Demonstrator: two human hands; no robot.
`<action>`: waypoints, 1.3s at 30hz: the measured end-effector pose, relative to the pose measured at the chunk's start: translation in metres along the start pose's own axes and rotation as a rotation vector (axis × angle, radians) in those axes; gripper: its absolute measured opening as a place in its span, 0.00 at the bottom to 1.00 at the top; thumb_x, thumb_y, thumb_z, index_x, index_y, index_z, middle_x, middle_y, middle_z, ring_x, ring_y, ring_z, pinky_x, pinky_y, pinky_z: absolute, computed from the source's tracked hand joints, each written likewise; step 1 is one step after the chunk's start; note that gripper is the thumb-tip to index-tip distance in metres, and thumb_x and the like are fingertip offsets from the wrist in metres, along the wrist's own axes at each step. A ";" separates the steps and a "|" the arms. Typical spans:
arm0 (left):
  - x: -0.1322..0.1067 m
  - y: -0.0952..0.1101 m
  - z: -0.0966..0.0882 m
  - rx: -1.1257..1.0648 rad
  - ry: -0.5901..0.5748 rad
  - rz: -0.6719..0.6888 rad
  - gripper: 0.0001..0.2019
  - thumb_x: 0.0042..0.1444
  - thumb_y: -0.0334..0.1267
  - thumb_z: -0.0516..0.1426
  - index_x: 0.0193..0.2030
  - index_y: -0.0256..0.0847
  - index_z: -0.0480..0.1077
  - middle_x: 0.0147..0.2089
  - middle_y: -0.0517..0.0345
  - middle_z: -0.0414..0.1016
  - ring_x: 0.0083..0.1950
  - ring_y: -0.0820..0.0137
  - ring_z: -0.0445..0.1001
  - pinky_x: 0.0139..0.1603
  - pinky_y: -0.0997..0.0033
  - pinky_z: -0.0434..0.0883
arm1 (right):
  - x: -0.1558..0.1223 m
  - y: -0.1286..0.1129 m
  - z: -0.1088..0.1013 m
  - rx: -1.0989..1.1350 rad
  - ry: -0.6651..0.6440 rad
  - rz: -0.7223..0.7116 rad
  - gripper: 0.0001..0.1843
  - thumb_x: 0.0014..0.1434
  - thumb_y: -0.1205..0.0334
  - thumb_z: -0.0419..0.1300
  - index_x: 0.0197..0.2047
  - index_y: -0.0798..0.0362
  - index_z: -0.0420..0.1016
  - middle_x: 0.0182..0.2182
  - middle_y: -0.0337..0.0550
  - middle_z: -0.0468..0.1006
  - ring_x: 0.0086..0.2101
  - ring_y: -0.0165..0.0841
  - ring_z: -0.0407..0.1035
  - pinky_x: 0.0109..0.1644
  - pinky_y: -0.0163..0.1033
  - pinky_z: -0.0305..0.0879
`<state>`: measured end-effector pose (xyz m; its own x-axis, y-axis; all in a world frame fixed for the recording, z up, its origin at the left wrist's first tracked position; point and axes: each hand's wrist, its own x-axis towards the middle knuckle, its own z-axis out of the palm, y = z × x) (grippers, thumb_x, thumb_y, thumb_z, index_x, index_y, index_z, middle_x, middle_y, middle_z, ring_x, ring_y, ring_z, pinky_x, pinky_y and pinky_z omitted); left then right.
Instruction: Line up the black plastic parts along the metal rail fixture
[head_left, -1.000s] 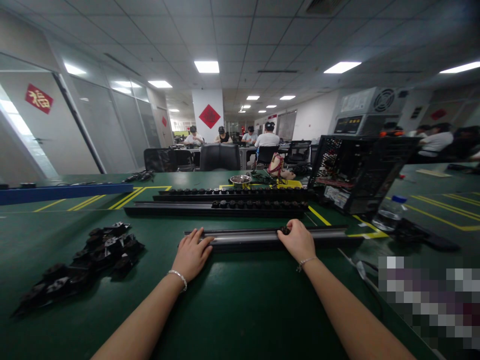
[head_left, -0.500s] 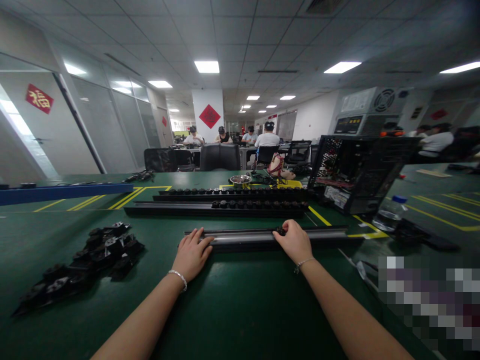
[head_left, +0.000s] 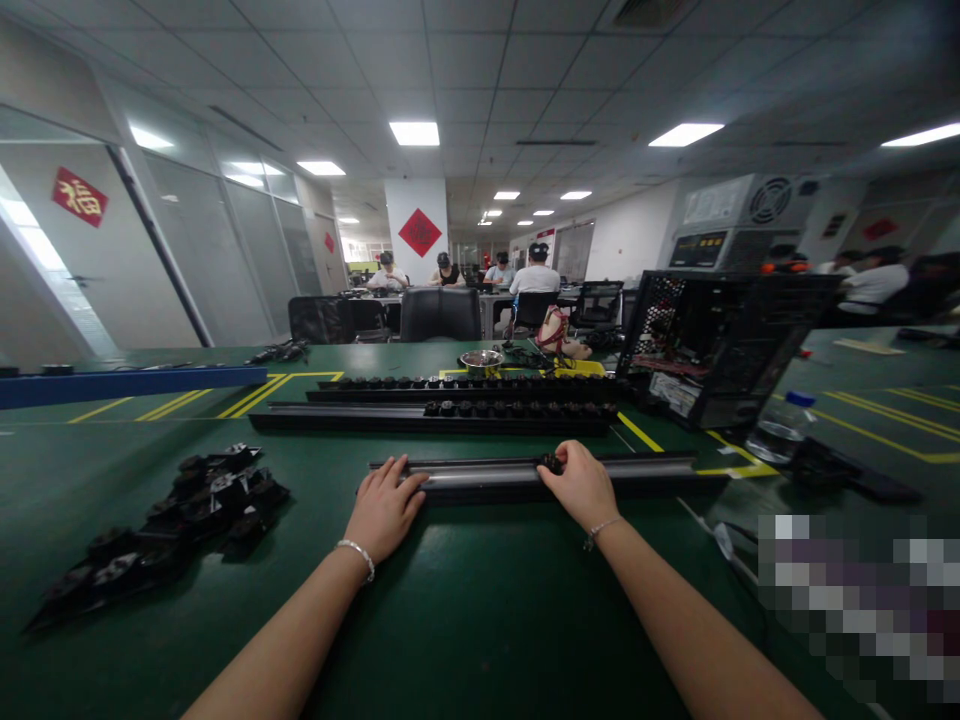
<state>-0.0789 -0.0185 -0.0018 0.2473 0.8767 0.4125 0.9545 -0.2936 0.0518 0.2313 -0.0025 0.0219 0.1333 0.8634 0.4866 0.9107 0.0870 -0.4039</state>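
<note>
In front of me a long black rail (head_left: 472, 482) with a shiny grey channel lies across the green table. My left hand (head_left: 385, 498) rests flat on its left end, fingers stretched out and slightly apart. Right of the rail's middle, my right hand (head_left: 581, 484) pinches a small black part (head_left: 553, 463) between thumb and fingers, at the channel. The part is mostly covered by the fingers. Behind lies a second black rail (head_left: 337, 422), its right half lined with several similar small black parts (head_left: 517, 409). Farther back is another filled black rail (head_left: 375, 390).
A heap of black parts (head_left: 187, 510) lies at the left. On the right stand an opened computer case (head_left: 750, 340), a water bottle (head_left: 780, 430) and a cable (head_left: 727, 545). A metal bowl (head_left: 481, 358) sits at the back, and a blue beam (head_left: 135, 386) at far left.
My right hand has slid slightly left along the rail with the small black part. My left hand has stayed in place.
</note>
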 end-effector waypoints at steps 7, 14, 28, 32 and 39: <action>0.000 0.002 -0.001 0.011 -0.005 -0.005 0.17 0.59 0.46 0.46 0.53 0.54 0.68 0.62 0.52 0.60 0.63 0.58 0.56 0.58 0.53 0.57 | -0.001 -0.004 -0.001 0.034 -0.018 0.002 0.12 0.47 0.55 0.58 0.33 0.51 0.61 0.32 0.41 0.71 0.33 0.35 0.66 0.35 0.37 0.58; 0.000 0.002 -0.003 0.019 -0.011 0.002 0.17 0.59 0.45 0.46 0.53 0.54 0.67 0.62 0.51 0.60 0.63 0.58 0.56 0.58 0.53 0.58 | -0.003 -0.008 0.001 0.051 -0.036 -0.004 0.12 0.46 0.55 0.58 0.32 0.50 0.60 0.32 0.40 0.70 0.33 0.34 0.66 0.35 0.37 0.58; 0.000 0.001 -0.002 -0.003 -0.008 -0.003 0.18 0.59 0.46 0.46 0.53 0.54 0.67 0.62 0.53 0.60 0.63 0.58 0.56 0.59 0.54 0.57 | -0.005 -0.014 0.002 0.141 -0.075 -0.003 0.12 0.45 0.56 0.58 0.32 0.50 0.61 0.31 0.39 0.70 0.34 0.35 0.67 0.35 0.37 0.58; 0.000 0.001 -0.001 -0.011 -0.005 -0.004 0.18 0.59 0.46 0.46 0.53 0.55 0.67 0.63 0.53 0.60 0.63 0.58 0.56 0.59 0.53 0.57 | -0.006 -0.015 0.002 0.152 -0.094 0.003 0.11 0.45 0.58 0.58 0.33 0.50 0.62 0.32 0.40 0.70 0.34 0.34 0.67 0.36 0.37 0.59; 0.000 0.001 -0.002 -0.003 -0.005 -0.001 0.18 0.59 0.46 0.46 0.54 0.54 0.67 0.62 0.52 0.60 0.63 0.58 0.56 0.58 0.53 0.58 | -0.005 -0.014 0.000 0.149 -0.110 -0.026 0.11 0.47 0.57 0.57 0.34 0.50 0.64 0.32 0.40 0.72 0.35 0.34 0.67 0.38 0.37 0.60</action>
<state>-0.0780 -0.0193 0.0003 0.2473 0.8787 0.4083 0.9542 -0.2941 0.0551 0.2178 -0.0082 0.0246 0.0593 0.9083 0.4140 0.8444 0.1756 -0.5061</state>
